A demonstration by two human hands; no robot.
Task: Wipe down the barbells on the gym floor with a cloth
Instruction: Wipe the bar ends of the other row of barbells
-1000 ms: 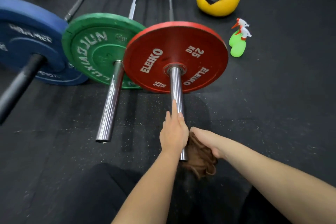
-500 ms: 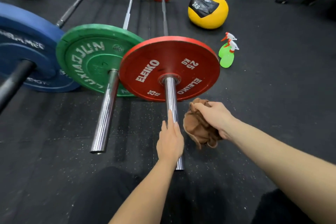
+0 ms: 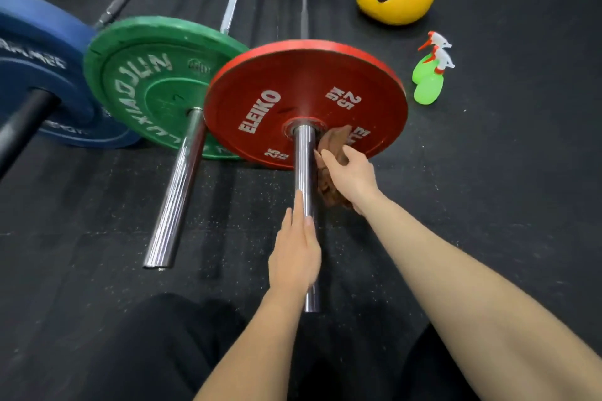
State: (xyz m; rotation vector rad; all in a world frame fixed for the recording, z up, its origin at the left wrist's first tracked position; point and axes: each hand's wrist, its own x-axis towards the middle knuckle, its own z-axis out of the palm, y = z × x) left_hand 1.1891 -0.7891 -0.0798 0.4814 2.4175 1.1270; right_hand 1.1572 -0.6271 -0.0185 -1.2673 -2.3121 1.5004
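A chrome barbell sleeve (image 3: 304,159) sticks out toward me from a red ELEIKO 25 kg plate (image 3: 260,81). My left hand (image 3: 295,254) rests on the sleeve near its end, fingers straight along it. My right hand (image 3: 350,171) grips a brown cloth (image 3: 335,143) and presses it against the right side of the sleeve, close to the plate's hub. Left of it lies a second barbell with a ribbed chrome sleeve (image 3: 174,202) and a green plate (image 3: 143,75). A third barbell with a blue plate (image 3: 39,52) and dark sleeve (image 3: 19,130) is at the far left.
Two green spray bottles (image 3: 430,81) lie on the black rubber floor (image 3: 488,172) right of the red plate. A yellow 2 kg medicine ball (image 3: 397,0) sits behind them. The bars run away from me to more plates at the top edge. My dark-trousered knees fill the bottom.
My right hand has carried the cloth from beside the sleeve's end up along its right side to the red plate's hub. My left hand has stayed on the sleeve.
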